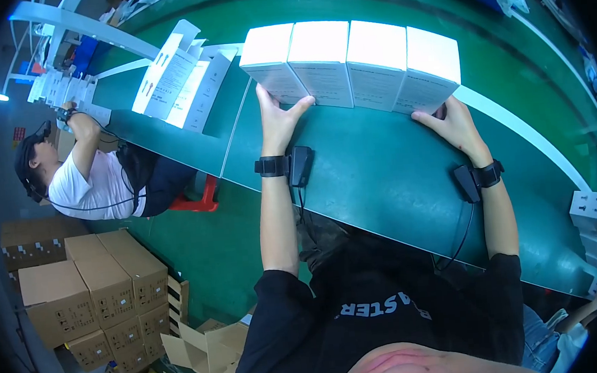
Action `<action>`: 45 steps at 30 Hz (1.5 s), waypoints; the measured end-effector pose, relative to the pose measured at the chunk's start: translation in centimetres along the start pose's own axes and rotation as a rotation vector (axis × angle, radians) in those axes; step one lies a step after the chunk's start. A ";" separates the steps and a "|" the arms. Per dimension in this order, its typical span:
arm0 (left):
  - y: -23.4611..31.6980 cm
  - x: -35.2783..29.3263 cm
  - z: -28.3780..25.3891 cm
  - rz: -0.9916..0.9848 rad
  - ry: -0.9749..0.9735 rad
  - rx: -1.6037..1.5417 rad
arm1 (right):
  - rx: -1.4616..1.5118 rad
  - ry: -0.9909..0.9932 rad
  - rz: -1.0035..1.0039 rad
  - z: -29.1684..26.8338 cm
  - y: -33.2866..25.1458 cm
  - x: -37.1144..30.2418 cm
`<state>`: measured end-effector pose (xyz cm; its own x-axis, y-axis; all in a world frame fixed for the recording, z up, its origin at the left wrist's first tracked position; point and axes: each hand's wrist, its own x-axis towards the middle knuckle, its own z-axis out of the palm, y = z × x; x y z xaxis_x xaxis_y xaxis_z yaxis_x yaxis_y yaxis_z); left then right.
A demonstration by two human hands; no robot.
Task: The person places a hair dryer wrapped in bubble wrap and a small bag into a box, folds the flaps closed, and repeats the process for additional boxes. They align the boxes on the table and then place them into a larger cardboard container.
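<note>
Several white boxes (318, 62) stand side by side in a tight row on the green worktable (373, 159), with grey print on the sides facing me. At the row's left end, my left hand (281, 121) grips the lower part of the outer box, its thumb pointing right across the front. My right hand (452, 124) closes on the lower corner of the right end box, its thumb in front and its other fingers mostly hidden. Both wrists wear black straps with small black devices (301, 166) and cables.
Left of the row sits an open white carton (181, 80) with raised flaps. Farther left, a co-worker (100, 167) handles small white boxes (70, 89). Brown cartons (109, 278) are stacked on the floor beside an open carton (210, 351). White blocks (586, 211) lie at the table's right end.
</note>
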<state>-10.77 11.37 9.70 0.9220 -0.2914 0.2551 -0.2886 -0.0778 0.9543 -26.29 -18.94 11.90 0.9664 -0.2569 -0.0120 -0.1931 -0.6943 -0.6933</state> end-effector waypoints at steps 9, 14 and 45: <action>-0.3 0.0 0.0 0.001 -0.015 -0.018 | -0.020 -0.016 -0.071 -0.2 0.4 0.2; -0.1 0.0 -0.1 -0.022 -0.021 -0.027 | 0.013 -0.004 -0.051 -0.3 0.3 0.0; -1.0 0.4 -0.6 -0.090 0.221 -0.369 | 0.061 0.008 -0.097 -0.3 0.5 -0.1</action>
<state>-10.01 11.88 8.94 0.9839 -0.0845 0.1576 -0.1305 0.2640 0.9557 -26.51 -19.48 11.81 0.9786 -0.1958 0.0626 -0.0880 -0.6742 -0.7333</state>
